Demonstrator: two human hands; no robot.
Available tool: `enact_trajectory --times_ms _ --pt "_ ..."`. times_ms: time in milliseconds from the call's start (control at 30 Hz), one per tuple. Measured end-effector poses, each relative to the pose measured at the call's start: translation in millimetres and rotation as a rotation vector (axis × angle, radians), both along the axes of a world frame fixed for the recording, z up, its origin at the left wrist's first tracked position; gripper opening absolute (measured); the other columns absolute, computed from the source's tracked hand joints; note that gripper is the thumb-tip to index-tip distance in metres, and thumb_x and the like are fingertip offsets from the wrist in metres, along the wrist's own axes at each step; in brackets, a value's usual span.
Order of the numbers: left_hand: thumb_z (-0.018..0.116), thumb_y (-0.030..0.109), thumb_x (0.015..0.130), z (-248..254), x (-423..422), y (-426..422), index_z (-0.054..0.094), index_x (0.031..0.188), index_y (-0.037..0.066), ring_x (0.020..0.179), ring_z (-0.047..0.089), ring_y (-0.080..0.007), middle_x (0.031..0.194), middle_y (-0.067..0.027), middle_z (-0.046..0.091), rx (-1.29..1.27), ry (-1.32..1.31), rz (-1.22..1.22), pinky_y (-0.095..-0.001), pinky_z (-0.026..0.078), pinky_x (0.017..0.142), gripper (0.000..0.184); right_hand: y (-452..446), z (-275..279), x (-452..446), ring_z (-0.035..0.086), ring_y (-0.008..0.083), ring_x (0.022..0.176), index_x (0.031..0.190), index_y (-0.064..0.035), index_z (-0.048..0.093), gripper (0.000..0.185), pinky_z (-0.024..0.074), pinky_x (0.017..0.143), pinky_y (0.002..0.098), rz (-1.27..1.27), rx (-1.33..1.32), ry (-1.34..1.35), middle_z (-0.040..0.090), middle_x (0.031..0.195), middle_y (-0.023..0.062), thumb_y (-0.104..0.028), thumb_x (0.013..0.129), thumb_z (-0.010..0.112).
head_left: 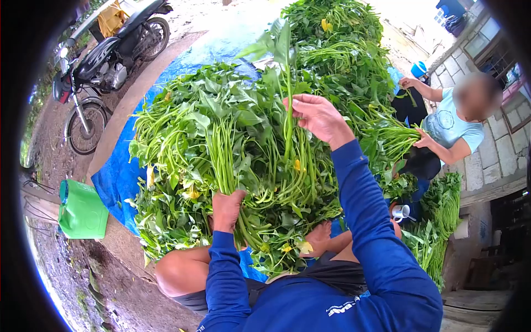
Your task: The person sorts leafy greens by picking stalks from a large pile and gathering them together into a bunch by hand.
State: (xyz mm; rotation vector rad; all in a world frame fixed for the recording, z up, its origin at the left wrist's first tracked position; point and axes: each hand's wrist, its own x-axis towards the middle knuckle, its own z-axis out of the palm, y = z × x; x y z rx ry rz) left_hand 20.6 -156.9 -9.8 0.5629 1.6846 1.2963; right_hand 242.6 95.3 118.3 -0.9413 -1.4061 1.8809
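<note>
My left hand [227, 210] is closed round the lower stems of a bunch of water spinach [221, 149], held upright with its leaves at the top. Higher up and to the right, my right hand [319, 116] pinches a single water spinach stalk [288, 83] between thumb and fingers. That stalk stands nearly vertical, its leaves above the hand. Beneath both hands spreads a large heap of loose water spinach [160, 133], with a few yellowed leaves among the green. Part of the heap is hidden behind my hands and the bunch.
Under the greens lies a blue tarp [119, 188]. A green plastic container [83, 213] and a motorcycle [105, 72] stand at left. To the right a person [456, 122] holds another bunch of greens [395, 135]. A white mug [401, 211] and stacked greens [442, 221] are nearby.
</note>
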Motion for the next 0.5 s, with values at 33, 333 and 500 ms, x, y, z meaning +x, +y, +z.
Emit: enact_trajectory --times_ms 33,333,500 --pt "0.077 0.015 0.080 -2.3 -3.1 -1.0 0.071 0.086 -0.001 0.058 0.059 -0.0116 0.072 -0.0012 0.066 -0.032 0.008 -0.017 -0.0310 0.050 0.055 0.018 -1.8 9.8 -1.7 0.060 0.0046 0.086 0.120 -0.0112 0.075 0.021 0.0456 0.067 0.0217 0.013 0.038 0.016 0.073 0.102 -0.0058 -0.026 0.108 0.064" --pt "0.079 0.016 0.081 -1.8 1.7 1.6 0.072 0.080 -0.005 0.056 0.060 -0.0121 0.068 -0.0036 0.067 -0.008 0.006 -0.010 -0.0313 0.050 0.054 0.022 -15.2 91.4 -19.4 0.058 0.0036 0.080 0.125 -0.0098 0.074 0.031 0.0456 0.062 0.0213 -0.148 0.162 -0.086 0.071 0.098 -0.0040 -0.033 0.110 0.060" --pt "0.078 0.019 0.080 1.9 2.2 -1.3 0.069 0.072 -0.003 0.054 0.060 -0.0137 0.063 -0.0043 0.065 0.050 0.047 -0.005 -0.0320 0.050 0.054 0.024 -26.8 41.8 -25.8 0.056 0.0040 0.067 0.104 -0.0114 0.075 0.016 0.0438 0.054 0.0230 -0.147 0.014 -0.088 0.067 0.084 -0.0059 -0.024 0.096 0.080"
